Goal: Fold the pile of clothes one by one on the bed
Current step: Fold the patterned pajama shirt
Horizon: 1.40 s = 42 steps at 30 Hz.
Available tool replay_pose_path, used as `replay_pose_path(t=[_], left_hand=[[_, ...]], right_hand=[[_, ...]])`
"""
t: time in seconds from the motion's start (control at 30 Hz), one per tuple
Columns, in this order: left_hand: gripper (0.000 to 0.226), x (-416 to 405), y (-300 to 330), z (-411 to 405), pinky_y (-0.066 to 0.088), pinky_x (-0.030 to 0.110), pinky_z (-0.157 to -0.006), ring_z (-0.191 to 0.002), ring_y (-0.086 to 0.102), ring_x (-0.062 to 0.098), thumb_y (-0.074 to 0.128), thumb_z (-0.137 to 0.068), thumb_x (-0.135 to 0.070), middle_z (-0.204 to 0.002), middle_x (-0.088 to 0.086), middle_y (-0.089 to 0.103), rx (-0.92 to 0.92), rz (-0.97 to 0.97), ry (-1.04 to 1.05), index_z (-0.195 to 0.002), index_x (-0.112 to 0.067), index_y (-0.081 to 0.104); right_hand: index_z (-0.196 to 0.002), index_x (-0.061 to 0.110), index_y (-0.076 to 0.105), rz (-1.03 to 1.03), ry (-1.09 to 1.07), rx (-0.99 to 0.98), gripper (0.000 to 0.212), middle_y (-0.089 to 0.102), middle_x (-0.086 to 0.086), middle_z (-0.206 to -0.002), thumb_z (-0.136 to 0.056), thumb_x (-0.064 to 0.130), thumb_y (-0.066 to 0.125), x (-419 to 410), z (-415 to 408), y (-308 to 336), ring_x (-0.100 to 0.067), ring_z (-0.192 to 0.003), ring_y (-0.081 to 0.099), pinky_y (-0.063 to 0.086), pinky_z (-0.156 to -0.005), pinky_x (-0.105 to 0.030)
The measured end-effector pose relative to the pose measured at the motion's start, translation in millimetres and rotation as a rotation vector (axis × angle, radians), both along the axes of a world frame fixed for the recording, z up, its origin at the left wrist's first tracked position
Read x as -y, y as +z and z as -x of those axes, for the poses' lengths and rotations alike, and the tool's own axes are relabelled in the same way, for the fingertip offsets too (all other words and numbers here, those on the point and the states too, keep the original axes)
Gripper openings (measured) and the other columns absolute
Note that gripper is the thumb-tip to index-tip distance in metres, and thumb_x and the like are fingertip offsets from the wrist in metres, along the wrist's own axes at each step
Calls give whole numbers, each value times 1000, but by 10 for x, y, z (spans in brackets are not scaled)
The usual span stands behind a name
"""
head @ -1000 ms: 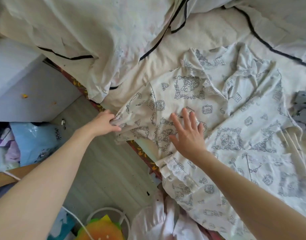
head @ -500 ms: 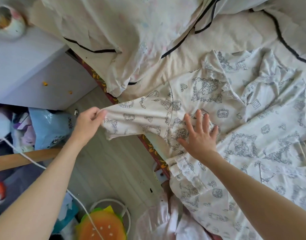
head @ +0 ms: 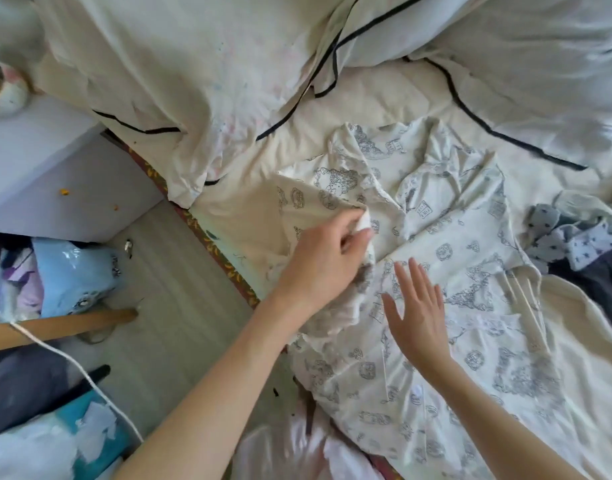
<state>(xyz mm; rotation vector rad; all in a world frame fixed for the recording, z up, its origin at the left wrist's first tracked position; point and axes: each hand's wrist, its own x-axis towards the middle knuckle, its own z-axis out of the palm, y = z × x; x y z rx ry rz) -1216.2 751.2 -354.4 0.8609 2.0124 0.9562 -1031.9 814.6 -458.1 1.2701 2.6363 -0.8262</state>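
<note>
A white shirt with grey cartoon print (head: 464, 258) lies spread on the bed (head: 384, 102). My left hand (head: 327, 259) grips the end of its sleeve (head: 308, 206) and holds it folded over the shirt's body. My right hand (head: 417, 315) is flat with straight fingers on the shirt front, just right of the left hand. A grey star-print garment (head: 571, 233) and a dark one (head: 595, 282) lie at the right edge of the bed. A pale pink shiny garment (head: 290, 452) hangs at the bed's near edge.
A rumpled white duvet with black piping (head: 228, 74) covers the far side of the bed. Left of the bed are grey floor (head: 166, 289), a white cabinet (head: 55, 174), a blue bag (head: 72, 275), a wooden stick (head: 55, 329) and a white cord (head: 72, 365).
My left hand pulled the sleeve out to the left over the floor, then carried it right and folded it onto the shirt. My right hand slid a little lower on the shirt.
</note>
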Motion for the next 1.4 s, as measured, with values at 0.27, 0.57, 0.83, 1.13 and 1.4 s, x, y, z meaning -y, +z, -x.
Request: replay_pose_path(t=[0.27,0.57,0.83,1.13,1.4], left_hand=[[57,146,-942,-312,22,43,-114,-141,24,19,55,-94,-26,-152,4,29,-309,401,-235,-145,-17,32],[35,391,-1046,-109,34,44,-100,-112,53,27,56,-93,-37,-115,8,63,-559,746,-160,-119,-15,58],[8,-307,-270,-1031,44,10,-53,-69,50,3,55,-94,-25,-96,-1,50,-71,216,-13,-95,-17,54],[36,-783,-633,-1969,36,27,-105,-118,48,9,47,-98,-27,-134,-2,48,174,249,-430,-134,-21,49],[61,-259,-1230,-1486,9,52,-118,-145,7,23,51,-93,-11,-157,-1,11,-617,538,-544,-146,-33,29]], right_hand=[[-148,36,-13,122,93,475,72,-26,1,-154,-94,60,28,-203,-879,-364,-23,-144,-17,-2,-117,-54],[-152,32,6,197,118,360,65,-10,-1,-159,-96,54,33,-282,-955,-447,-26,-146,-9,-3,-115,-53],[-123,21,56,863,-743,-346,31,63,-4,-123,-98,36,45,-539,-1266,109,-12,-103,64,50,-89,-31],[-133,20,51,934,-1019,-482,69,60,-5,-127,-81,65,41,-924,-1830,141,-26,-112,59,46,-96,-47],[-107,12,54,748,-1156,-312,16,62,-10,-101,-92,10,57,-1142,-1620,-247,-19,-76,59,52,-64,-32]])
